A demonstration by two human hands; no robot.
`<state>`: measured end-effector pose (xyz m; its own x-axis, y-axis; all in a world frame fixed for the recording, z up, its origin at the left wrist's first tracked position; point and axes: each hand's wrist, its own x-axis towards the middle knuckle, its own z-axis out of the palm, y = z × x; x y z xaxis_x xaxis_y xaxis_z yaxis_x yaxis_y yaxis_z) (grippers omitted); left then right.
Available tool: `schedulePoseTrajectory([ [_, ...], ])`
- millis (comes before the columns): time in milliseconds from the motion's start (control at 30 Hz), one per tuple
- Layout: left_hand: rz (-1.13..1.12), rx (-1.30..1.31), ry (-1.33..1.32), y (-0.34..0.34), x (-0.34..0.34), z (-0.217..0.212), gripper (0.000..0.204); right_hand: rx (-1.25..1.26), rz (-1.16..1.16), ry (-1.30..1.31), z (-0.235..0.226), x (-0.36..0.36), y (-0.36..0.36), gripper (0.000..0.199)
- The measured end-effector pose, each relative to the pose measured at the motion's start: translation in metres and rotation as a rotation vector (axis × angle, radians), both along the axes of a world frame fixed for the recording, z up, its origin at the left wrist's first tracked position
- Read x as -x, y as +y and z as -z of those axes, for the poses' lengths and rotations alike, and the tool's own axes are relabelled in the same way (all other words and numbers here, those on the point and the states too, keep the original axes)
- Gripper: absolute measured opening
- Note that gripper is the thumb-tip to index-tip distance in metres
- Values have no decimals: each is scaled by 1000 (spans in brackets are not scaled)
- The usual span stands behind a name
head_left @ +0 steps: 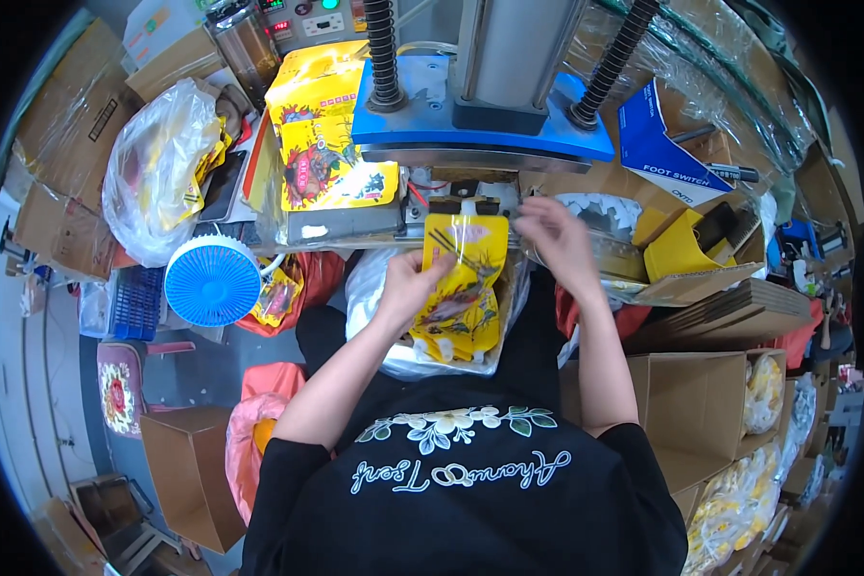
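My left hand (415, 285) pinches the left side of a yellow printed pouch (472, 246), thumb on its front. The pouch stands upright, its top end with a white spout at a dark metal clamp (478, 204) under the blue press (480, 134). To the right of the pouch, my right hand (559, 242) is raised with loosely bent fingers apart; nothing shows in it. Below the held pouch, more yellow pouches (456, 344) lie in a container lined with clear plastic (394, 363) between my legs.
A stack of flat yellow pouches (339, 163) lies left of the press. Further left are a blue fan (212, 280) and a plastic bag (158, 182) with yellow packets. At right stand a blue-and-white carton (667, 144), an open cardboard box (686, 408) and folded cardboard (730, 317).
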<state>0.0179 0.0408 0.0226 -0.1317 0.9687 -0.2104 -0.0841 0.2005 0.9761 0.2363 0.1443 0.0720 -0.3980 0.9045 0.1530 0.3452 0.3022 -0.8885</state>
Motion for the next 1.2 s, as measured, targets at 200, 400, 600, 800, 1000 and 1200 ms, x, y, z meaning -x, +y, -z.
schedulePoseTrajectory([
  [200,-146,101,-513,37,-11,-19,22,-312,442,-459,29,-73,50,32],
  [400,-87,-1,-45,43,20,-15,21,-242,419,-449,45,-45,51,31],
  [600,-277,-335,1162,32,102,-8,73,-272,370,-233,53,-58,43,33],
  [800,-454,-458,1027,-12,109,-2,14,-158,282,-80,13,-47,19,24],
  [1000,-220,-343,362,-25,52,-18,10,-160,44,-58,-31,14,-20,21],
  [1200,81,-219,333,-39,26,5,18,38,-222,-122,-33,42,-45,22],
])
